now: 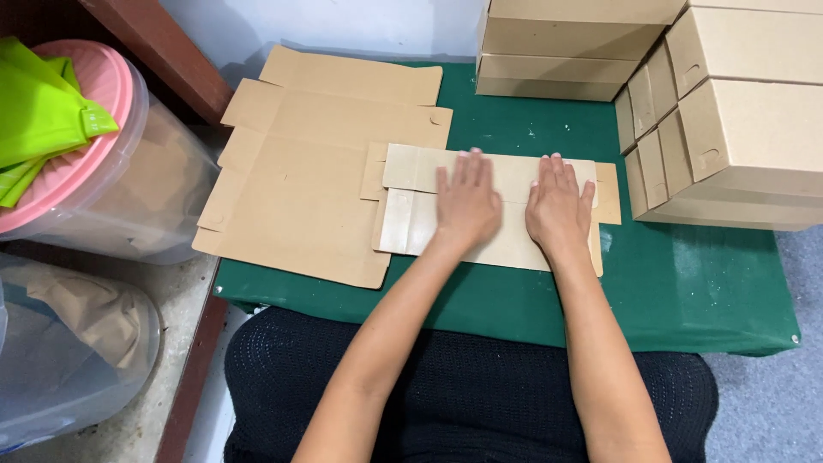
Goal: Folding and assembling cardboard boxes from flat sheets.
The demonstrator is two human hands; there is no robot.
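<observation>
Two flat hands press on a folded cardboard piece.

It lies in the middle of the green table. The left hand and right hand lie open on top, gripping nothing. The card looks light, thin and bendy; its edges seem best to hold.

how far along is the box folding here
Done: folded boxes are stacked at the right and back of the green table. In hand: the left hand and right hand both press flat on a partly folded cardboard sheet, not gripping it. Left: that sheet is not yet a box, and a pile of flat cardboard blanks lies beside it.
</observation>
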